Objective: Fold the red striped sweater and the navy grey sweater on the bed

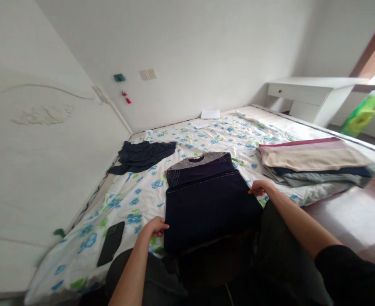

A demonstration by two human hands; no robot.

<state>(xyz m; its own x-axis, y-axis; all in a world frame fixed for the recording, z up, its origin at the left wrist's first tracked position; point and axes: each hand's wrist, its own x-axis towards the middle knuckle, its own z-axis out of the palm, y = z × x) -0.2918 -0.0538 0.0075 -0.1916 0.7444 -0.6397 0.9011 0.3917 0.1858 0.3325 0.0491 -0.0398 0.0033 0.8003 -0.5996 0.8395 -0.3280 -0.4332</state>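
Note:
A dark navy shirt [206, 199] with grey shoulders lies flat on the flowered bed sheet [133, 195], its sides folded in. My left hand [155, 226] pinches the shirt's left edge near the bottom, fingers closed on the cloth. At the shirt's right edge my right hand [260, 187] grips the fabric with curled fingers. Both forearms reach in from the lower part of the view.
A stack of folded cloths [311, 163] lies on the bed to the right. A crumpled dark garment [142, 155] rests at the back left, a black phone [111, 243] at the front left, papers [206, 119] by the far wall. A white desk [314, 91] stands beyond.

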